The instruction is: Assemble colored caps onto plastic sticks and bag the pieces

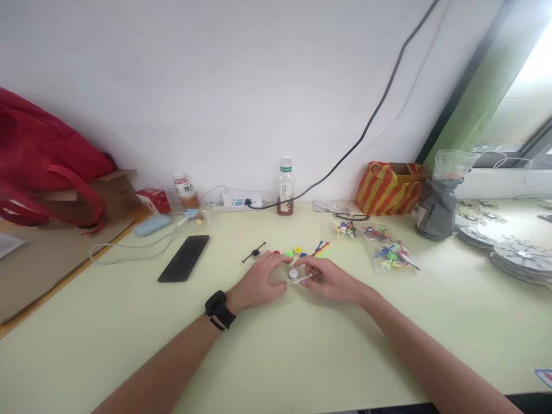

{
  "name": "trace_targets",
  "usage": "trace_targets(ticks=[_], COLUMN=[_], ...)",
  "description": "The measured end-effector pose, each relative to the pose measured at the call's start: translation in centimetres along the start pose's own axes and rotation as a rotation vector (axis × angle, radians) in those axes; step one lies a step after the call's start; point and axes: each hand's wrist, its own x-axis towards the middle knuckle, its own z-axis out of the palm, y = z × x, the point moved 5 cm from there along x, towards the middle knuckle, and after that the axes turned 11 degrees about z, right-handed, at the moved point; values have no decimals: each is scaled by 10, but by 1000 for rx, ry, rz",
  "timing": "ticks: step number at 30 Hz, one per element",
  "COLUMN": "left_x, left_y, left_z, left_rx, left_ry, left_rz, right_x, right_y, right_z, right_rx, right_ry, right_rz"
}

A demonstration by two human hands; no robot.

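Observation:
A small white round disc (294,274) lies on the table between my hands. My left hand (259,280) is curved beside it, thumb and fingers apart, with nothing visible between them. My right hand (330,279) pinches a thin white pointer (307,278), whose end reaches close to the disc; whether they touch I cannot tell. Just beyond my fingers sit a green disc (288,253), a yellow disc (297,250) and partly hidden red and blue ones. Blue, red and green arrow pointers (321,248) lie past my right hand. A black arrow with a round hub (255,253) rests left of them.
Clear bags of coloured pointers (394,253) lie to the right, near stacked patterned discs (524,259). A black phone (184,259) is on the left. A drink bottle (285,187) stands by the wall, with a black cable (362,135) running down beside it.

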Motion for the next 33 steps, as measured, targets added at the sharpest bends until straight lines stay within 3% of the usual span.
trace_targets(ticks=[5, 9, 18, 25, 33], left_x=[1, 1, -1, 0, 3], left_y=[12, 10, -6, -3, 7], left_z=[0, -2, 4, 6, 3], left_rx=[-52, -167, -645, -827, -789], left_ry=[-22, -15, 131, 82, 71], left_rz=[32, -72, -339, -212, -176], right_x=[2, 1, 3, 3, 4], right_y=[-8, -12, -5, -2, 1], right_z=[-14, -25, -16, -7, -6], right_rx=[142, 178, 709, 773, 794], right_ry=[102, 210, 91, 87, 116], right_rz=[-8, -12, 121, 187, 202])
